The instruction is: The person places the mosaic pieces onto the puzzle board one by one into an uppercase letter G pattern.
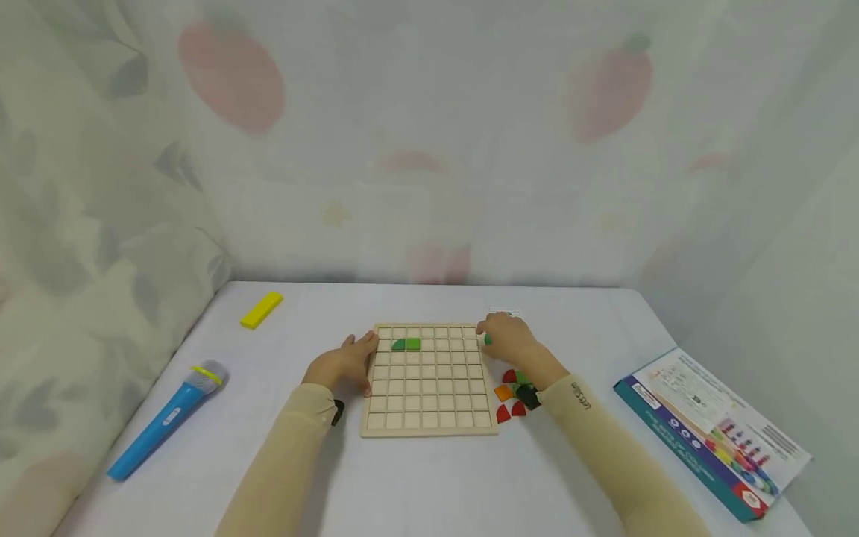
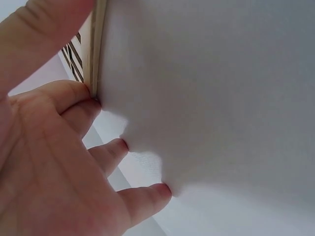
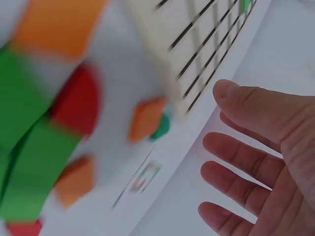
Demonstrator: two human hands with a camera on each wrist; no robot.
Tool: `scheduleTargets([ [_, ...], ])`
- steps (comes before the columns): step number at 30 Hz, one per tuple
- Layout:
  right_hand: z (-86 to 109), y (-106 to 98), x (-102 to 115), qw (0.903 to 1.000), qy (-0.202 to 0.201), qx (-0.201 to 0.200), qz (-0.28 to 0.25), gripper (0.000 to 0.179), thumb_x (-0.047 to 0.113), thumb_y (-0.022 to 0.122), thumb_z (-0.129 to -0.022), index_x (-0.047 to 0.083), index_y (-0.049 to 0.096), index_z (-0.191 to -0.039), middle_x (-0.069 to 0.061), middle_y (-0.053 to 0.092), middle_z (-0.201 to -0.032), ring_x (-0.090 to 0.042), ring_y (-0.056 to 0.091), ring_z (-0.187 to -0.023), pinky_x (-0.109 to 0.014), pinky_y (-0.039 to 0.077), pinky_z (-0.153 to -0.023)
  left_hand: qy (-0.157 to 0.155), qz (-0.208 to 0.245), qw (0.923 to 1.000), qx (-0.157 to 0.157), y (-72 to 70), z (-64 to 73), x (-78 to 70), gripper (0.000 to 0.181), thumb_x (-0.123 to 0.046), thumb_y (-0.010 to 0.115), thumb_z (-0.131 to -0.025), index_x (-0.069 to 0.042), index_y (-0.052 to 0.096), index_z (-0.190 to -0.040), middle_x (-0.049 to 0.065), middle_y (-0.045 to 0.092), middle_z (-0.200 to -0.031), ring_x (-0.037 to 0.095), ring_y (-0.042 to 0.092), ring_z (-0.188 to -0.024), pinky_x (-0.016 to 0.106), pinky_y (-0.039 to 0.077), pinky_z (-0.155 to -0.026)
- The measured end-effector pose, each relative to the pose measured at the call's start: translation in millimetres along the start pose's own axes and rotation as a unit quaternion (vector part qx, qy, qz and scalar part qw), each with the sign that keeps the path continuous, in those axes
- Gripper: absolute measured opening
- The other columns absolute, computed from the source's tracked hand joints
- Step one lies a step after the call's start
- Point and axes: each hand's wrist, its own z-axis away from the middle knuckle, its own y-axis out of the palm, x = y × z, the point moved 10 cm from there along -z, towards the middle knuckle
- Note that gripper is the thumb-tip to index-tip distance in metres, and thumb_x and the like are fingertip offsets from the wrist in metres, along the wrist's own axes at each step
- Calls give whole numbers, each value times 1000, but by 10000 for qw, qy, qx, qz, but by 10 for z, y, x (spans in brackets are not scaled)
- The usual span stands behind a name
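A pale wooden grid board [image 1: 429,431] lies on the white table. Two green pieces sit in its upper left cells, a rounded one [image 1: 399,344] and a square one [image 1: 413,344]. Along the board's left edge rests my left hand [image 1: 341,364]; in the left wrist view its thumb and index finger touch the wooden edge [image 2: 93,54], while other fingertips rest on the cloth. My right hand [image 1: 511,339] hovers by the board's upper right corner, fingers relaxed and holding nothing in the right wrist view. Beside that corner are a small green piece [image 3: 161,127] and an orange piece [image 3: 146,119].
Red, green and orange pieces [image 1: 503,392] lie right of the board, partly under my right wrist. A printed card [image 1: 505,309] lies behind my right hand. A toy microphone [image 1: 168,418] and yellow block [image 1: 262,310] are at left, a flat box [image 1: 711,432] at right.
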Motion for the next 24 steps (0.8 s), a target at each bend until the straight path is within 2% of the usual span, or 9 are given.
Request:
scheduleTargets([
  [4,144,0,-241,9997,202,7,141,34,24,71,-81,9,66,-111,-10,61,-109,-29,57,-96,-41,52,-73,32,-10,10000,-19,-21,0,17,112,-15,84,-59,-10,16,-148,9,5,-155,42,-1,-138,68,11,-102],
  [8,251,60,-456,9974,603,311,225,31,24,69,-82,9,65,-110,-11,62,-110,-28,56,-97,-43,50,-79,-8,-1,10000,-10,-18,-20,69,114,-16,84,-58,-10,15,-148,9,5,-155,43,-1,-138,68,11,-102],
  [12,328,166,-609,9934,960,593,186,31,27,69,-81,9,66,-107,-9,64,-103,-23,56,-88,-41,51,-76,-20,-2,10000,3,14,-42,114,115,-16,85,-57,-11,15,-149,8,4,-155,43,-2,-138,68,11,-101],
  [19,438,290,-667,9921,1076,622,-195,26,28,72,-79,8,66,-95,-1,61,-84,-16,52,-73,-33,49,-68,-44,25,10000,23,30,-31,124,115,-14,85,-58,-11,15,-149,8,4,-155,42,-3,-138,68,11,-102],
  [24,457,284,-657,9944,943,398,-252,23,24,72,-79,7,66,-94,-1,61,-83,-15,53,-73,-33,50,-68,-7,41,10000,-8,20,-22,104,114,-14,85,-58,-11,15,-149,9,5,-155,43,-2,-138,68,11,-102],
])
